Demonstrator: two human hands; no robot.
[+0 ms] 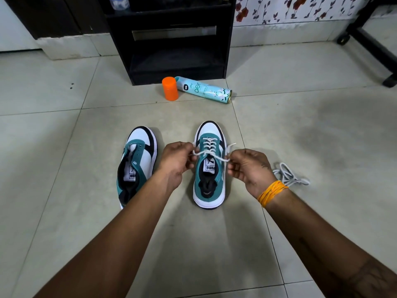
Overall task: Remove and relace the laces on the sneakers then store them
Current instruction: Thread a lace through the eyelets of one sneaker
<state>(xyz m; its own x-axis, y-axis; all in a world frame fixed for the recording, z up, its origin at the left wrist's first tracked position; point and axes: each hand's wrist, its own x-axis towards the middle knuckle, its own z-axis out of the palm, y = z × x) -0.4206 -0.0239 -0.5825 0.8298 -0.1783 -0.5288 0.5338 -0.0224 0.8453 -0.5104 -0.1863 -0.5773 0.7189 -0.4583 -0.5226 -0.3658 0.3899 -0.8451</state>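
Two teal, white and black Puma sneakers stand side by side on the tiled floor (64,125), toes pointing away from the person. The right sneaker (210,166) is laced with a white lace (209,145) through its eyelets; the left hand (175,162) pinches one end of that lace beside the tongue, and the right hand (247,168), with an orange thread band (271,192) at its wrist, pinches the other end, fingers curled round it. The left sneaker (137,164) has bare eyelets. A loose white lace (289,175) lies in a heap on the floor just right of the right wrist. Farther off, an orange cap (170,88) stands touching a fallen air-freshener can (204,89) before a black cabinet (171,39)
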